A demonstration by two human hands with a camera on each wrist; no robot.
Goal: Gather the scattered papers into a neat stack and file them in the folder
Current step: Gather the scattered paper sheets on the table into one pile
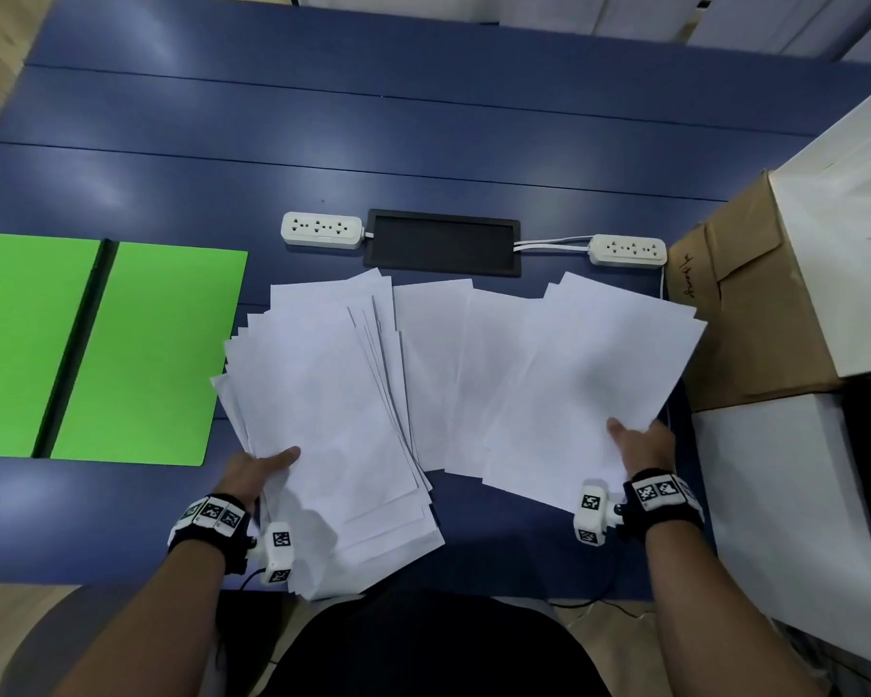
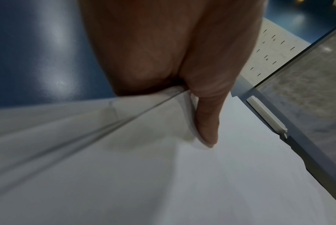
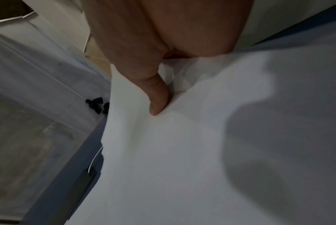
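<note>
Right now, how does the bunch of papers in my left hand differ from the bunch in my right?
The left bunch is thicker, many sheets fanned with staggered edges; the right bunch shows only a few.
The left bunch overhangs the table's near edge; the right bunch lies nearer the cardboard box.
Both are blank white sheets, each pinched at a near corner by the left hand or the right hand.

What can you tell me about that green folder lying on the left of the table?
The green folder lies open and flat on the blue table, left of the white papers. It looks like thin, plain card: two bright green panels joined by a dark spine strip running down the middle. Its left panel is cut off by the picture's edge. Nothing has been filed in it yet. Neither hand touches it; its right edge meets or slips just under the nearest sheets.
</note>
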